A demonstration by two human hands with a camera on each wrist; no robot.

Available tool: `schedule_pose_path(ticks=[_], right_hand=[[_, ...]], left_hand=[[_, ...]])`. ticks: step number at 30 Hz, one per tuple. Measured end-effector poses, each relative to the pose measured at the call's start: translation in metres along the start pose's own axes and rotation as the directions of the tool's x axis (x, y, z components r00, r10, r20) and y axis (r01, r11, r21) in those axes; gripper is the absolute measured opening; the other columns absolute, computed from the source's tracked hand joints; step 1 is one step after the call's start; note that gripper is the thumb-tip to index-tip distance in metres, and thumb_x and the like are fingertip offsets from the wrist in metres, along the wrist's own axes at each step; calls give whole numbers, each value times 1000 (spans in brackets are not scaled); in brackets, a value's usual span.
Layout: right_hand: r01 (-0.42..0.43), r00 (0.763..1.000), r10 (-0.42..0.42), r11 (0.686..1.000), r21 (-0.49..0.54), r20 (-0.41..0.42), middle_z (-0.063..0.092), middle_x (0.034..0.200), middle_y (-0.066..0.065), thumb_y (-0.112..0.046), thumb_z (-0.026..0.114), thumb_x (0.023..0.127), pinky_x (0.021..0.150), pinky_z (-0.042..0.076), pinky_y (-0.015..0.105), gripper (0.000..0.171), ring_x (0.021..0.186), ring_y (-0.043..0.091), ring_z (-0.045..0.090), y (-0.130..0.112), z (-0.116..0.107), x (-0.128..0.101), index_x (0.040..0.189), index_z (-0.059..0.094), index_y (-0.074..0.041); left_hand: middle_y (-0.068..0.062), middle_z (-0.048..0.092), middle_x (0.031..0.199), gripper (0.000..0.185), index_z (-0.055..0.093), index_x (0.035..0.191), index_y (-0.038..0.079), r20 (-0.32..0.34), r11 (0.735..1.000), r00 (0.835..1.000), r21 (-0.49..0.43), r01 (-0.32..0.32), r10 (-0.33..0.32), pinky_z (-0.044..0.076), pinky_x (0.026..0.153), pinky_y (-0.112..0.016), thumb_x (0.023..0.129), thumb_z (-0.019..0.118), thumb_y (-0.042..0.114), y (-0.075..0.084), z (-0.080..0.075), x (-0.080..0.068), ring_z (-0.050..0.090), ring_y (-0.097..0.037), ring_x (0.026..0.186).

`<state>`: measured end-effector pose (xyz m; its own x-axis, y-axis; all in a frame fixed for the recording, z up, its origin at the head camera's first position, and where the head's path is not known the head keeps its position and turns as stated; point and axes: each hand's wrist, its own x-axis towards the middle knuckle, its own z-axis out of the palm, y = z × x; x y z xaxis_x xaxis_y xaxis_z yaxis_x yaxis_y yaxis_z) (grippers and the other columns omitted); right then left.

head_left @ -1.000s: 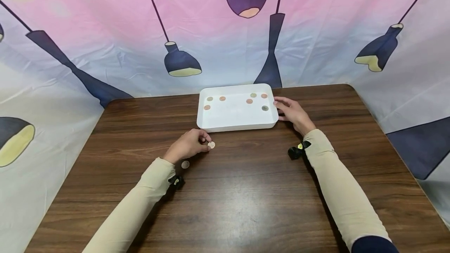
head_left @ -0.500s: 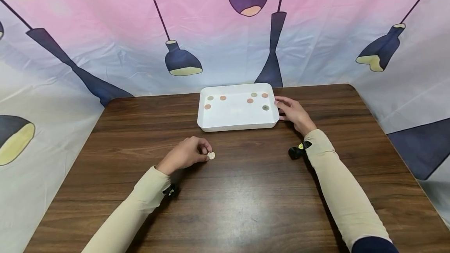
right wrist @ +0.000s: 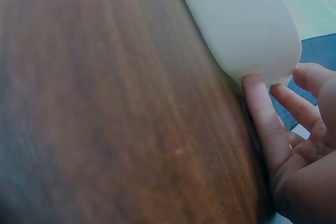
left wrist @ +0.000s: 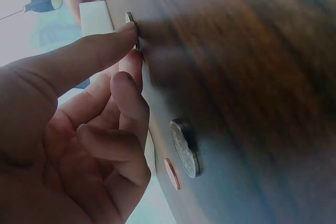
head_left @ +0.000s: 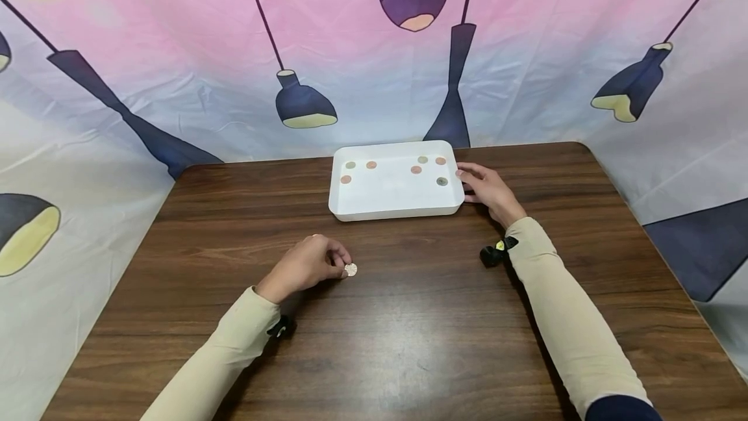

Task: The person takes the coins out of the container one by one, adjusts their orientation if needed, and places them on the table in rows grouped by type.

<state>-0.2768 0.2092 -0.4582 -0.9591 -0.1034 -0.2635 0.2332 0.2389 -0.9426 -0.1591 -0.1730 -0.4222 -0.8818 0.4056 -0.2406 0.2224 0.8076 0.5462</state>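
Note:
My left hand [head_left: 337, 264] rests on the brown table [head_left: 409, 317], in front of the tray and to its left. Its thumb and forefinger pinch a silver coin [head_left: 350, 269] that lies on the wood. In the left wrist view the thumb [left wrist: 105, 43] presses that coin [left wrist: 130, 20], and two more coins, one silver [left wrist: 185, 148] and one copper [left wrist: 172, 174], lie under the palm. A white tray [head_left: 397, 214] with several coins [head_left: 415, 169] sits at the back. My right hand [head_left: 474, 182] rests against its right wall, thumb [right wrist: 260, 103] touching the tray [right wrist: 247, 19].
A printed curtain [head_left: 175, 51] with lamp shapes hangs close behind the table and along both sides. The table's rounded far corners lie just beyond the tray. Bare wood stretches between the two forearms.
My left hand has slid the silver coin along the table toward me, away from the tray. A coin that showed by the wrist is now hidden under the hand. The right hand has stayed put.

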Motion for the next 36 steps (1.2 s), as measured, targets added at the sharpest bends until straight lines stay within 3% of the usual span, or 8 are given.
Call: schedule_pose_path(ticks=[9,14,17,20,23,28,31,36], right_hand=[[4,1000,-4,1000,-1,-8,47,158,17,-38,53,112,79,56,17,56,134,33,55,-1,-1,-1,163,42,-18],[2,1000,-2,1000,-1,-8,48,156,17,-38,53,112,79,56,17,56,132,32,56,0,-1,0,163,43,-17],[2,1000,-2,1000,0,-3,49,155,18,-38,54,111,80,56,17,56,132,32,56,1,-1,1,163,43,-17],[6,1000,-6,1000,2,2,49,154,18,-38,54,111,80,56,18,56,132,33,56,1,-1,1,162,43,-17],[9,1000,-9,1000,1,1,50,154,17,-38,54,111,80,56,18,56,132,33,56,1,-1,0,162,43,-17],[0,1000,0,1000,10,4,49,155,17,-38,54,111,80,57,18,56,133,34,56,0,0,0,163,43,-18],[-4,1000,4,1000,16,7,48,156,17,-38,54,111,81,57,19,56,134,35,55,1,-1,0,163,43,-18],[4,1000,-4,1000,11,3,49,155,17,-38,54,111,81,57,19,56,132,34,56,2,-1,1,162,44,-17]], left_hand=[[0,73,83,7,79,100,13,-71,988,997,-148,-38,28,51,69,-31,100,72,16,2,-22,8,62,-14,71],[-13,73,96,21,76,116,4,-154,950,988,-311,-37,-12,56,65,-33,106,64,18,11,-43,29,68,-30,77],[-18,72,115,30,71,130,-1,-189,924,981,-382,-32,-44,62,77,-41,108,60,17,16,-52,46,73,-38,93],[-19,66,138,40,62,143,-2,-200,928,978,-372,-17,-62,58,95,-46,109,58,18,19,-58,66,71,-38,111],[-18,55,153,50,53,153,1,-162,935,980,-349,54,-117,53,103,-49,109,60,23,22,-61,85,69,-37,119],[-18,38,166,65,39,163,7,-91,921,971,-347,179,-223,51,104,-49,105,66,21,26,-60,112,73,-34,110],[-18,35,168,68,37,164,8,-94,917,968,-354,185,-232,54,100,-46,104,68,18,25,-57,126,74,-32,103],[-18,46,160,64,43,161,5,-123,924,963,-334,186,-238,53,84,-34,103,68,15,19,-48,148,69,-19,80]])
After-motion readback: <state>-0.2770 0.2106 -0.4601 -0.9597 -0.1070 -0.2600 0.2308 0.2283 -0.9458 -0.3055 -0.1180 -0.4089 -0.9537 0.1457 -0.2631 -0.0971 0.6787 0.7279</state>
